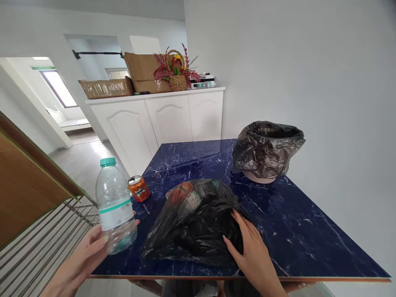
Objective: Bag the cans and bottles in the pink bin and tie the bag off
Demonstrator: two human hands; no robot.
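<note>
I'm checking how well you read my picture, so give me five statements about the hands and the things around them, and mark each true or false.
1. The left hand holds a clear bottle. True.
2. The bottle's cap is red. False: it is green.
3. The right hand touches the black bag on the table. True.
4. The orange can lies on its side. False: it stands upright.
5. The flower basket sits on the white cabinet. True.
</note>
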